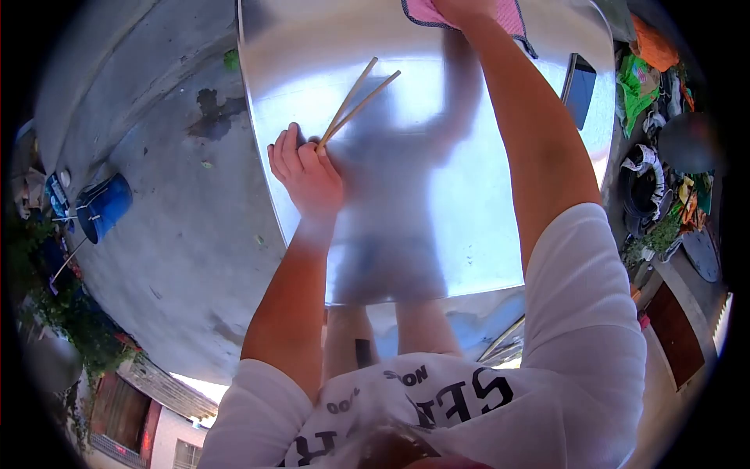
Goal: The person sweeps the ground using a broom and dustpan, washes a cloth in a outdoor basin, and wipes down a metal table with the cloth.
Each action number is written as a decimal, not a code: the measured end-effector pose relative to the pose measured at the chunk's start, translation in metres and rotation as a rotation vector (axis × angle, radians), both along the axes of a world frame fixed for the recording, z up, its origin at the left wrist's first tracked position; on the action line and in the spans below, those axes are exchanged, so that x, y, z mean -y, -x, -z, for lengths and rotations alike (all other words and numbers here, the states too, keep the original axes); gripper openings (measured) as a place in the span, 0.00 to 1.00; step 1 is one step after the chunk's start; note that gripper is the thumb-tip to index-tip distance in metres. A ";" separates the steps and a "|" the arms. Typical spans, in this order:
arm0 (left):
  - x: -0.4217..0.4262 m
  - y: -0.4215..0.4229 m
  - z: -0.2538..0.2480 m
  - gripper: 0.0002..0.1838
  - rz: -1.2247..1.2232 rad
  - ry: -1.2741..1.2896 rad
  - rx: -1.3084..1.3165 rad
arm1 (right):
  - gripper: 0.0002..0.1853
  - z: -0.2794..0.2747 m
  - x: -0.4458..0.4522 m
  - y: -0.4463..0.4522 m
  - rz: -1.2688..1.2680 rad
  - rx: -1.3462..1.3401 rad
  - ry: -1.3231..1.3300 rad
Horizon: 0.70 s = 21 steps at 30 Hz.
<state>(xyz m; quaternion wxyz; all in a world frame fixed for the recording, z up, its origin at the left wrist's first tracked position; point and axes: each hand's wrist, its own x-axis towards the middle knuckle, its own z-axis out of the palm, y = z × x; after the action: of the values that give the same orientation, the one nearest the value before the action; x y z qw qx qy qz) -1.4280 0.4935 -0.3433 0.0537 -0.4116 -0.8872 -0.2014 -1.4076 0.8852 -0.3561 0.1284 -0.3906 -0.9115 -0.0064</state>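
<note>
Two thin wooden chopsticks [351,100] stick out from the fingers of my left hand [307,173], which is closed on their lower ends over the left part of a shiny metal table [484,227]. Their far ends spread apart in a narrow V. At the top edge of the view, my right hand [466,9] has hold of a pink cloth [511,19] with a dark stitched border, laid against the tabletop. The frame cuts off that hand's fingertips and part of the cloth. My blurred reflection shows in the metal.
A dark phone [579,91] lies near the table's right edge. On the concrete floor [180,195] at the left is a blue bucket [105,207]. Plastic bags [639,87], a black-and-white round container [644,184] and plants crowd the right side.
</note>
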 end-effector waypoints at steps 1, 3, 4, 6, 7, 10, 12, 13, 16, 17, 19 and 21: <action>0.000 -0.002 0.000 0.04 -0.003 0.001 -0.005 | 0.39 -0.005 0.022 -0.017 -0.028 -0.015 0.015; 0.001 -0.003 -0.001 0.05 0.001 -0.003 0.006 | 0.40 -0.020 0.070 -0.060 -0.052 -0.011 0.131; 0.002 -0.004 0.001 0.05 -0.004 0.006 0.004 | 0.41 -0.029 0.096 -0.083 -0.037 0.050 0.196; 0.002 -0.006 -0.001 0.06 -0.004 0.008 0.000 | 0.38 -0.012 0.147 -0.140 -0.058 -0.002 -0.037; 0.000 -0.008 -0.004 0.06 -0.009 0.017 0.008 | 0.38 -0.021 0.176 -0.164 -0.022 0.060 0.029; 0.005 -0.004 0.003 0.08 0.047 -0.020 -0.012 | 0.40 -0.038 0.276 -0.238 0.093 0.123 0.307; 0.004 -0.004 0.000 0.08 0.071 0.011 -0.044 | 0.43 -0.042 0.344 -0.284 0.138 0.183 0.413; 0.004 -0.005 -0.002 0.08 0.085 0.039 -0.064 | 0.43 -0.047 0.373 -0.302 0.174 0.231 0.518; 0.006 -0.004 0.005 0.08 0.093 0.034 -0.130 | 0.42 -0.054 0.403 -0.338 0.316 0.328 0.639; 0.007 -0.006 0.008 0.08 0.079 0.034 -0.133 | 0.42 -0.047 0.403 -0.353 0.363 0.313 0.523; 0.006 -0.007 0.009 0.07 0.072 0.046 -0.157 | 0.42 -0.036 0.387 -0.379 0.458 0.260 0.325; 0.007 -0.005 0.013 0.07 0.066 0.045 -0.179 | 0.41 -0.024 0.352 -0.413 0.568 0.167 0.228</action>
<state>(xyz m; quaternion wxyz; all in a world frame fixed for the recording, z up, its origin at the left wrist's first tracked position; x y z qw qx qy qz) -1.4228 0.4869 -0.3562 0.1169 -0.4581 -0.8691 -0.1454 -0.9947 0.5332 -0.3319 0.0014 -0.6395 -0.7683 0.0282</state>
